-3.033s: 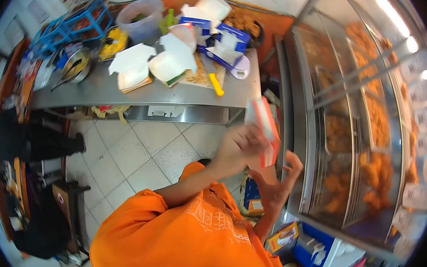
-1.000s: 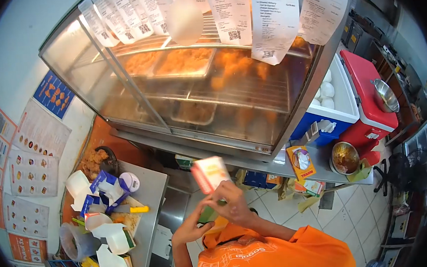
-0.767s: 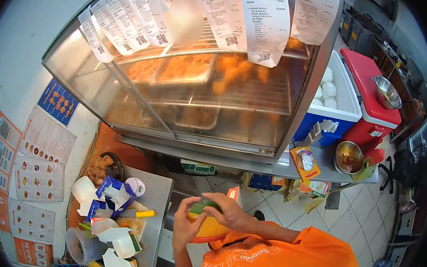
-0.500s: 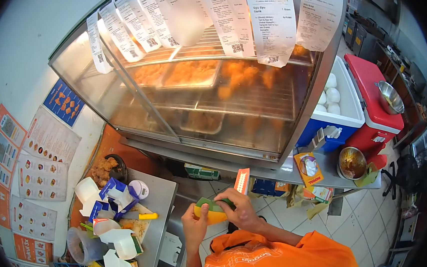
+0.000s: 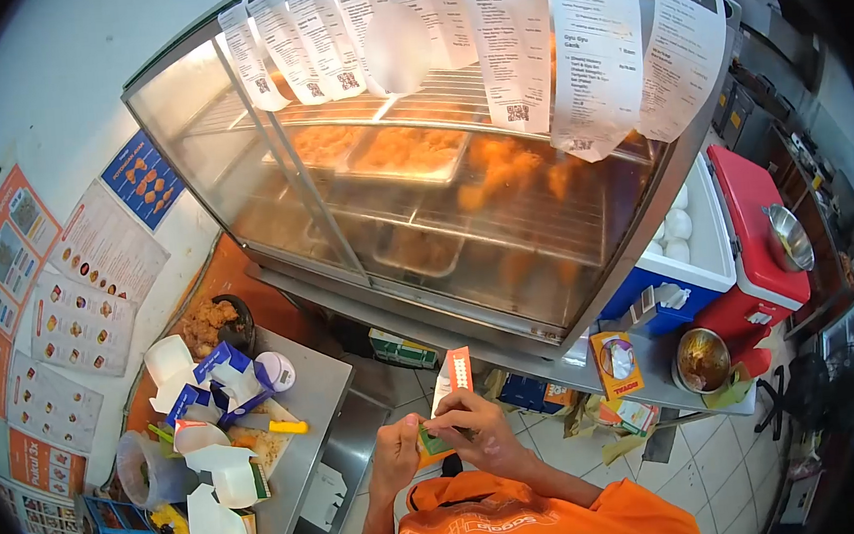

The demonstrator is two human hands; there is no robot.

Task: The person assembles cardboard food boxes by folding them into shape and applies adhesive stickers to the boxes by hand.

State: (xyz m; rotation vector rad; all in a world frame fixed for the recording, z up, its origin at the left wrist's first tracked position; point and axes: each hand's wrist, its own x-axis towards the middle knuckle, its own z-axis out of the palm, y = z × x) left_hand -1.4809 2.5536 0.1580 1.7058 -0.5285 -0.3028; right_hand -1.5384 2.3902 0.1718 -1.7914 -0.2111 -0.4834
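A small cardboard food box, with a white and red panel standing up and green and yellow sides below, is between my two hands in front of my orange shirt. My left hand grips its left edge, thumb on top. My right hand pinches the top edge with fingers bent, covering much of the box. The inside of the box is hidden.
Ahead stands a glass display warmer with fried food in trays and receipts hanging over it. Opened boxes and a mortar crowd the steel table on the left. Coolers and a bowl stand right.
My hands have come closer together over the box, and its green and yellow part is more covered. The camera view has shifted, moving the display warmer rightward in the picture.
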